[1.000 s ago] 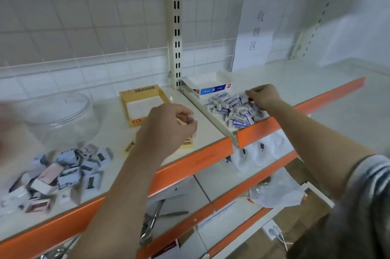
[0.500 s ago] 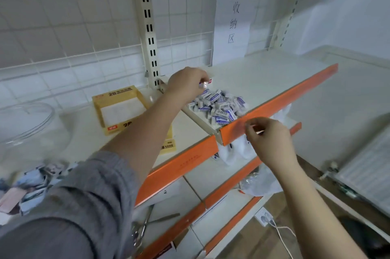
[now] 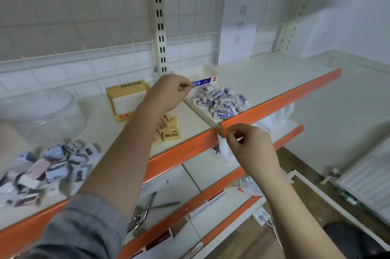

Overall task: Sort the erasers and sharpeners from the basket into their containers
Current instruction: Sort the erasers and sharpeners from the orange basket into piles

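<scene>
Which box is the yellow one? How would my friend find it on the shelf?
Look at the top shelf with the orange front edge, just left of the slotted upright post. The yellow box lies open by the back wall, white inside. The other open box, right of the post, is white and blue.

This looks like a stationery shop or stockroom. Tiered shelves [image 3: 274, 81] with orange front edges [image 3: 280, 98] hang from slotted uprights [image 3: 159, 26] before a wire grid back. Heaps of wrapped erasers [image 3: 221, 100], retail boxes [image 3: 126, 98] and a paper sign [image 3: 238, 26] sit on them.
</scene>
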